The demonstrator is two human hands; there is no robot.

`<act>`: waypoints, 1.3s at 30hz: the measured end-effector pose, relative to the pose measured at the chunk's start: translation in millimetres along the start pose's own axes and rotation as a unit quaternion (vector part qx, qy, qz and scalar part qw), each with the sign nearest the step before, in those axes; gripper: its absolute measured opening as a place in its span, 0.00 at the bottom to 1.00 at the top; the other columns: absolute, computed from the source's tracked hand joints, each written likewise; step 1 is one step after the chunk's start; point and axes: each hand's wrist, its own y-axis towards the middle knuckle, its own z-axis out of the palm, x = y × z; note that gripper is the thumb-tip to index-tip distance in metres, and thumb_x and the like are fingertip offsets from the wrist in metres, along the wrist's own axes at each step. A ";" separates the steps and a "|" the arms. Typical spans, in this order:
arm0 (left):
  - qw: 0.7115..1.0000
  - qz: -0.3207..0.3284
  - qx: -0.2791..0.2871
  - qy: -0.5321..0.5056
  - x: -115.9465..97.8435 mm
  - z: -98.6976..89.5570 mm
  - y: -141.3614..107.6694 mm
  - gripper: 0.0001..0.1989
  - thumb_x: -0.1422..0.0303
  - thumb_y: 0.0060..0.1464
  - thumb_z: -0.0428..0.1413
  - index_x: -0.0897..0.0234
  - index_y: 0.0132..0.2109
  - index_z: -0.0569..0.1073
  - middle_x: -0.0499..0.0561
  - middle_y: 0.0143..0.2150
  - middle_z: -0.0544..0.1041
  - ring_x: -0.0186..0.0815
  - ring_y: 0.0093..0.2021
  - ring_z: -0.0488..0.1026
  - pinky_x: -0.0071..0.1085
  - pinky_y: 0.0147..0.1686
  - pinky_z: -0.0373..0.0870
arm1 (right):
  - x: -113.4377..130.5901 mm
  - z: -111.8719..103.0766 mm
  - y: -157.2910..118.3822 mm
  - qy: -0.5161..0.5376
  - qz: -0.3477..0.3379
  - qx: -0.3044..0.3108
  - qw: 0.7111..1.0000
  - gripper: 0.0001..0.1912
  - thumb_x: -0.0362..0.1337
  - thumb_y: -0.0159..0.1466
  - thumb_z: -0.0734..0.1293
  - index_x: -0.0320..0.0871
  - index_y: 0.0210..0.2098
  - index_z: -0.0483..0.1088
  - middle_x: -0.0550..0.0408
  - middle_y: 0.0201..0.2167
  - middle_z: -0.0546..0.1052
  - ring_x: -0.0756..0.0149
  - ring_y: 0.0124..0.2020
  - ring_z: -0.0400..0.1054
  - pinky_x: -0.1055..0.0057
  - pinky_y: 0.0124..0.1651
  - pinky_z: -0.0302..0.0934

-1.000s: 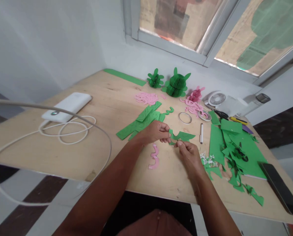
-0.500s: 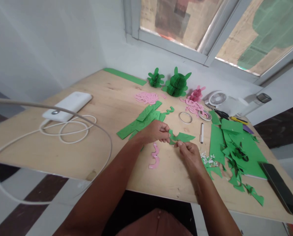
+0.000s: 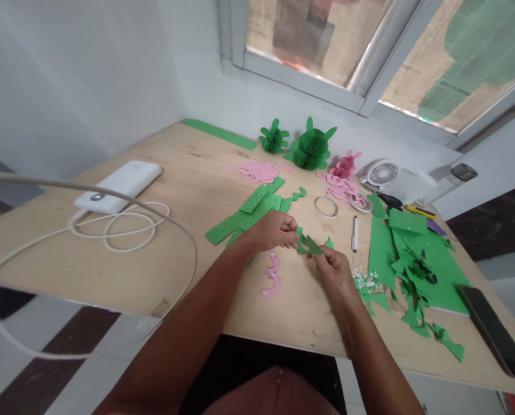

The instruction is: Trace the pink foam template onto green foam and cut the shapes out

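Note:
Between my two hands, small green paper pieces (image 3: pixel 313 245) are held above the table. My left hand (image 3: pixel 284 231) pinches the left end of the green paper. My right hand (image 3: pixel 329 263) grips its right side, with a green corner showing above the fingers. A pink wavy paper strip (image 3: pixel 273 275) lies on the table just below my left hand. Long green paper strips (image 3: pixel 229 226) are behind and left of my left wrist. To the right of my right hand are tiny white and green scraps (image 3: pixel 367 280).
A white power bank (image 3: pixel 119 185) with a looped cable is at the left. Behind stand green paper figures (image 3: pixel 311 147) and a pink one (image 3: pixel 346 165). Tape rings (image 3: pixel 325 207), a white marker (image 3: pixel 355 234), green sheets (image 3: pixel 443 271) and a phone (image 3: pixel 495 331) lie rightward.
The right part of the green paper has turned and folded in toward my left hand. My hands have stayed in nearly the same place.

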 end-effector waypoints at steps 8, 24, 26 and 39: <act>1.000 -0.001 -0.006 -0.006 -0.5 1.4 -1.7 0.07 0.80 0.46 0.55 0.67 0.25 0.71 0.46 0.21 0.77 0.24 0.20 0.69 0.20 0.26 0.68 | 3.0 0.1 0.6 -0.027 -0.010 -0.013 1.000 0.19 0.49 0.60 0.64 0.40 0.25 0.74 0.62 0.17 0.57 0.71 0.21 0.49 0.73 0.24 0.43; 1.000 0.000 0.009 -0.020 -1.5 0.7 -3.4 0.03 0.76 0.46 0.56 0.67 0.27 0.71 0.47 0.22 0.78 0.26 0.21 0.71 0.21 0.25 0.67 | 4.0 0.1 0.7 -0.002 0.005 -0.011 1.000 0.15 0.46 0.57 0.65 0.40 0.25 0.73 0.62 0.17 0.58 0.71 0.21 0.48 0.73 0.23 0.44; 1.000 0.000 0.010 -0.021 -2.0 0.5 -4.3 0.03 0.75 0.46 0.57 0.67 0.27 0.71 0.48 0.22 0.78 0.26 0.21 0.71 0.21 0.25 0.67 | 5.0 -0.3 0.6 -0.002 -0.001 -0.007 1.000 0.15 0.46 0.57 0.65 0.40 0.25 0.73 0.61 0.18 0.59 0.71 0.21 0.49 0.73 0.24 0.45; 0.999 -0.020 0.009 -0.035 -4.4 1.6 -4.8 0.06 0.78 0.48 0.56 0.67 0.25 0.70 0.47 0.22 0.77 0.25 0.21 0.70 0.21 0.25 0.66 | 8.4 0.0 -0.3 -0.004 -0.007 -0.010 1.000 0.17 0.47 0.58 0.65 0.40 0.24 0.74 0.62 0.17 0.59 0.70 0.21 0.51 0.72 0.25 0.47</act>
